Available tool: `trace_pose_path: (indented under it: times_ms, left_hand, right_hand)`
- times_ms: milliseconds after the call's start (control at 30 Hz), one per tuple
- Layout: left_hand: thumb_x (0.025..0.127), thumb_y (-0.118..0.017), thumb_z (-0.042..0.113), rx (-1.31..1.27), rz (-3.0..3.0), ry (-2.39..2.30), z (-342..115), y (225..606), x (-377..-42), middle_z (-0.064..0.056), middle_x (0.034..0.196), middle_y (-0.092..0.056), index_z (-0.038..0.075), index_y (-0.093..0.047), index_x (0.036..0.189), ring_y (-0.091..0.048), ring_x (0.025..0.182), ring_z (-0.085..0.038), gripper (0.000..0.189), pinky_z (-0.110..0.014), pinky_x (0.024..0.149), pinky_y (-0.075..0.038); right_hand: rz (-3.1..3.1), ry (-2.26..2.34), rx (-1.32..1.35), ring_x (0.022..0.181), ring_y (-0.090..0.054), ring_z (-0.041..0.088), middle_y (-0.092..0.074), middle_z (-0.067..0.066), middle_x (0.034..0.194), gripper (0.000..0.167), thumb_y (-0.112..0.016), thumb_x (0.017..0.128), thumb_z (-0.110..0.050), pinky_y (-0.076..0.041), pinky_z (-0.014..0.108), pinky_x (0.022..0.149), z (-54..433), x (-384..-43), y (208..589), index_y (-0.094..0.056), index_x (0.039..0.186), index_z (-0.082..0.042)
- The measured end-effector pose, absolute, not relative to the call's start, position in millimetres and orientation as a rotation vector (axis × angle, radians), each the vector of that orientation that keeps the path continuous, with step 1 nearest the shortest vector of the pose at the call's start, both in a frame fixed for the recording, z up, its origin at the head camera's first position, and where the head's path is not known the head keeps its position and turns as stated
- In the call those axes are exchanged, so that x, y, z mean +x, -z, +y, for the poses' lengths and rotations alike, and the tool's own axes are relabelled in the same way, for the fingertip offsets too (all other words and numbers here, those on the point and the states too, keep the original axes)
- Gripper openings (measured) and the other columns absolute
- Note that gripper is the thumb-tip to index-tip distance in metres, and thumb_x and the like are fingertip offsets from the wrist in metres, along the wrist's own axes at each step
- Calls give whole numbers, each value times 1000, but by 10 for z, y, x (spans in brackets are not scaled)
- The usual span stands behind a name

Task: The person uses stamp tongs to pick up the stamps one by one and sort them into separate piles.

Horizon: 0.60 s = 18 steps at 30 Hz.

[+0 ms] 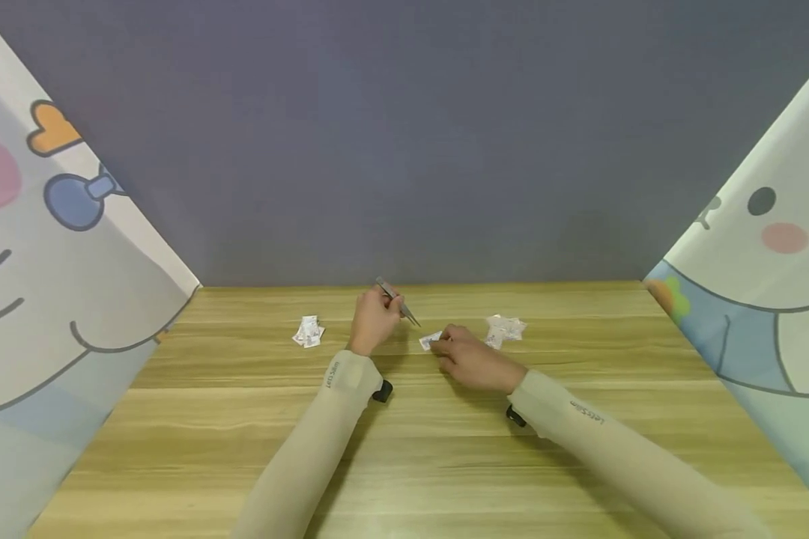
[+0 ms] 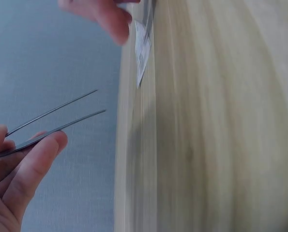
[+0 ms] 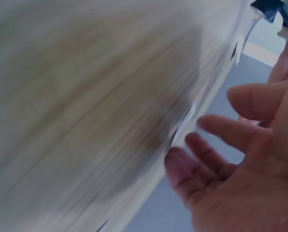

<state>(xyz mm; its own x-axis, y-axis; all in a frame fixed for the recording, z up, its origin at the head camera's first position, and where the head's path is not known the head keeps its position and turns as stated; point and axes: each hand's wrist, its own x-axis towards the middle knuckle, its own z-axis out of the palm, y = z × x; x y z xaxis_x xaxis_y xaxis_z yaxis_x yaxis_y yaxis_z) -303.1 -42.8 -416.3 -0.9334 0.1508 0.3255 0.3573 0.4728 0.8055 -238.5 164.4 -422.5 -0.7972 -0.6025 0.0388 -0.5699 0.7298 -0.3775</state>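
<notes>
My left hand (image 1: 374, 320) holds a pair of metal tweezers (image 1: 409, 313) between thumb and fingers. In the left wrist view the tweezers' prongs (image 2: 83, 119) stand apart with nothing between them. A small flat white packet (image 1: 428, 340) with dark print lies on the table just right of the tweezer tips. My right hand (image 1: 475, 359) is over the packet's right edge, fingertips close to it. From the right wrist view, the fingers of the right hand (image 3: 231, 164) are loosely bent and spread, gripping nothing, with the packet (image 3: 183, 125) just beyond the fingertips.
On the wooden table (image 1: 404, 464), a small pile of white packets (image 1: 308, 332) lies to the left of my left hand. Another pile of packets (image 1: 505, 329) lies beyond my right hand. A grey wall (image 1: 404, 150) rises at the table's back edge, with cartoon-printed panels (image 1: 735, 299) at both sides.
</notes>
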Motion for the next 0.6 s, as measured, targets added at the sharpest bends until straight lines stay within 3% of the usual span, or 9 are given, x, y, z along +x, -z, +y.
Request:
trace_pose_path:
  times_ms: [233,367,467,600]
  left_hand:
    - [96,-55,9,-378,-2532,1488,-499,4166,-3057,-11,85,-68,1,-61,102,-67,69,-24,12,-28,44,-45]
    - [97,-54,11,-357,-2538,1499,-531,4169,-3067,-10,84,-68,2,-61,102,-67,70,-28,12,-30,44,-44]
    - [97,-55,10,-331,-2545,1491,-548,4182,-3075,-10,85,-68,1,-62,103,-68,70,-24,13,-29,46,-47]
    - [97,-55,11,-302,-2563,1466,-552,4200,-3083,-10,86,-69,1,-63,103,-66,66,-17,14,-28,46,-47]
  right_hand:
    - [2835,382,-964,109,-44,24,-48,13,124,38,-50,99,-15,-41,37,92,1455,-2430,4234,-53,131,4]
    - [2788,436,-950,127,-40,30,-45,15,138,36,-46,99,-9,-33,42,105,1449,-2446,4219,-51,132,5]
    - [2761,496,-971,132,-35,31,-42,15,142,36,-43,99,-5,-27,44,109,1455,-2449,4213,-51,133,3]
    - [2753,547,-1081,128,-41,33,-47,17,137,33,-43,97,0,-31,44,107,1442,-2453,4229,-55,128,5]
